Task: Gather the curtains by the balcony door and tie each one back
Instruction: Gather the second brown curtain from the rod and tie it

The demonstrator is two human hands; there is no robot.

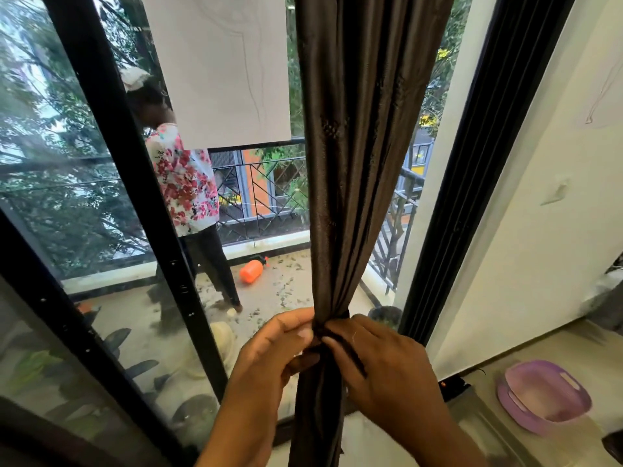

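Brown curtain (357, 163) is seen gathered into one bundle, hanging in front of the balcony door glass (263, 197), nearer the door's right frame (472, 183) than the left mullion (135, 197). Long axis is vertical; bundle is cinched to a narrow waist at hand height, flaring again below.

Left hand (269, 352): fingers curled, thumb and fingertips pinched on the dark tie (318, 335) at the waist's left side. Right hand (381, 358): fingers curled over the waist from the right, a strand of the tie is pinched under them. Both hands are grasping, neither released. Whether the knot is already closed cannot be told; it is hidden between the fingers.

Key relation: the waist lies directly between the two hands, touching both, straight ahead of the person. Neither hand is nearer. Tie ends are likely to be pulled apart sideways, across the curtain's vertical axis, so tension stays square to the bundle.

Judgement: tying step on this curtain is under way, near its finish. A second curtain is not in view.

Also visible: a person in a floral top (185, 183) on the balcony, orange sprayer bottle (252, 270) on its floor, purple tub (546, 396) on the room floor at right.
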